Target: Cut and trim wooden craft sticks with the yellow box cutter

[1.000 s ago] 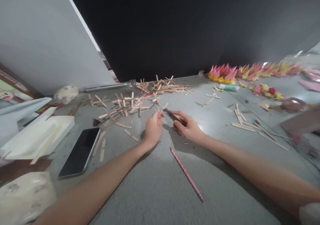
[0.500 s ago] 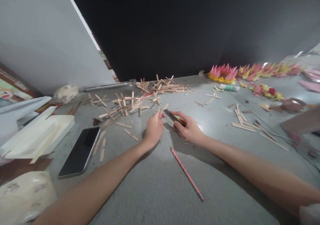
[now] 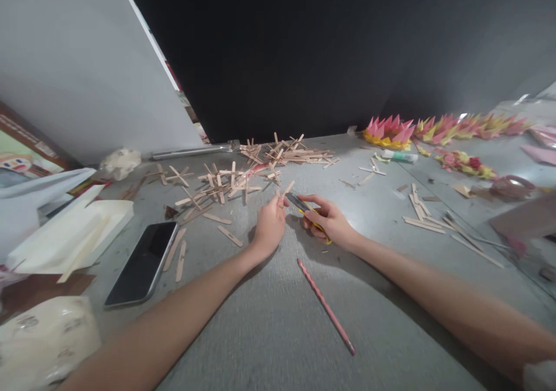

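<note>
My left hand [image 3: 270, 224] is closed in a pinch around a wooden craft stick [image 3: 289, 187], whose upper end sticks out past the fingers. Close beside it, my right hand [image 3: 329, 219] grips a black and yellow utility knife [image 3: 301, 204], its front end at the stick. Whether the blade touches the wood is too small to tell. A pink pencil [image 3: 326, 307] lies on the grey table below my hands. Beyond them is a heap of craft sticks [image 3: 230, 176], many joined in crosses.
To the left lie a black phone [image 3: 142, 262], a white paper tray [image 3: 117, 222] and a plastic bag [image 3: 50, 339]. On the right are loose sticks [image 3: 423, 225], a glue stick [image 3: 399, 156], pink and yellow folded paper [image 3: 390, 132] and a tape roll [image 3: 512, 186]. A black panel [image 3: 304, 55] stands behind.
The knife has turned slightly in my right hand, and more of its yellow part shows. My left hand keeps its hold on the craft stick. The whole view has shifted slightly.
</note>
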`<control>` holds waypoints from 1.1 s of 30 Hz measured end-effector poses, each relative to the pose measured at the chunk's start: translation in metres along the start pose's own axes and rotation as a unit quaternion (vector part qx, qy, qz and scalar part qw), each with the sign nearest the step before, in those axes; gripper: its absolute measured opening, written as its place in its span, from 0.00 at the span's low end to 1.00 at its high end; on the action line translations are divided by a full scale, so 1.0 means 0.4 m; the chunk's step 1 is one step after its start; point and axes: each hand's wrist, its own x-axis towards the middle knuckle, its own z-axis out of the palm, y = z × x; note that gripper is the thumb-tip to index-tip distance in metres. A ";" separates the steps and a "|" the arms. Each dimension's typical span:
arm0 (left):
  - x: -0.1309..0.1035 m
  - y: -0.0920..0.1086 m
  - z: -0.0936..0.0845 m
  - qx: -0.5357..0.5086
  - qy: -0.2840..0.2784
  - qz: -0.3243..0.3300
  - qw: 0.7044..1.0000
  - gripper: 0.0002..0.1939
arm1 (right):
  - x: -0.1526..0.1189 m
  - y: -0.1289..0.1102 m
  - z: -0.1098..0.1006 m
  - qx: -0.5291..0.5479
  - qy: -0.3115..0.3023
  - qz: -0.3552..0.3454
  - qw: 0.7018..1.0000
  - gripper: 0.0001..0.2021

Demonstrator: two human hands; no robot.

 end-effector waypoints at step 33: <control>0.008 -0.016 0.006 -0.027 -0.013 0.006 1.000 0.23 | 0.005 0.032 0.005 -0.088 -0.055 -0.032 0.994 0.30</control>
